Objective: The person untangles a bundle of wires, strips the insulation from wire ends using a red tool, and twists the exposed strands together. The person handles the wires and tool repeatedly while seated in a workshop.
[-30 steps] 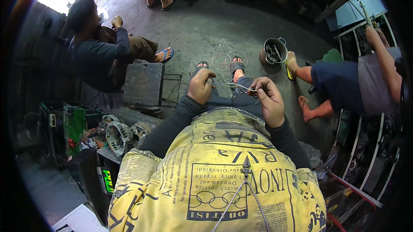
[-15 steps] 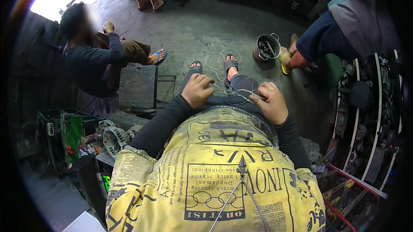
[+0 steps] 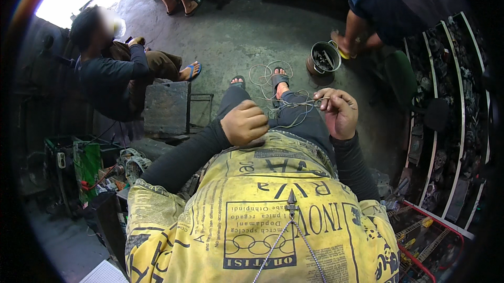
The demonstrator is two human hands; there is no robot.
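Observation:
A thin pale cord (image 3: 295, 103) lies in loose loops over my right leg, and more of its coils rest on the floor around my right foot. My right hand (image 3: 340, 114) is raised above my right thigh, pinching a strand of the cord between thumb and fingers. Closer to my body, over my left thigh, my left hand (image 3: 245, 123) is closed with its fingers curled in. Its back is toward me, so whatever it may hold is hidden.
A metal pot (image 3: 325, 58) with dark pieces inside stands ahead on the right, by a standing person's feet (image 3: 344, 47). At left, a seated person (image 3: 113, 68) is beside a dark wooden block (image 3: 167, 107). Parts-filled shelves (image 3: 451, 120) line the right; machine parts (image 3: 137, 163) lie at left.
My right hand has lifted slightly and turned palm-up with the cord. My left hand has drawn down toward my body and curled. The person at right has shifted farther away.

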